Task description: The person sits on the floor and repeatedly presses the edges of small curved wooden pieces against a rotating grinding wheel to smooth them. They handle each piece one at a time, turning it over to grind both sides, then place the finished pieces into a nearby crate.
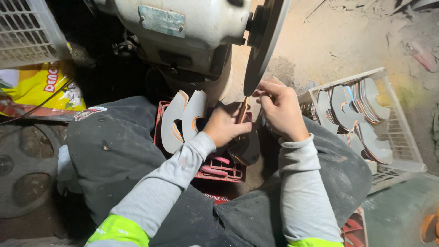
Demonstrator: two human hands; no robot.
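While I sit low before the grinder point(192, 32), both my hands pinch one thin, flat curved piece point(244, 137) edge-on against the rim of the spinning-type disc point(263, 41). My left hand point(226, 126) has its grip clenched on the lower part, knuckles up; my right hand point(281, 110) closes fingertips on the upper edge, just below the disc, so the two grips steady it from either side. Between the grips the piece stands nearly upright, its long axis running from my lap up toward the disc, top edge tilted slightly right; its dark broad face hangs under my left grip. Left of that grip, two pale crescent pieces point(183, 119) stand in a red crate point(219, 169). Right of my right grip, a white basket point(388, 137) holds a stack of like pieces, within reach.
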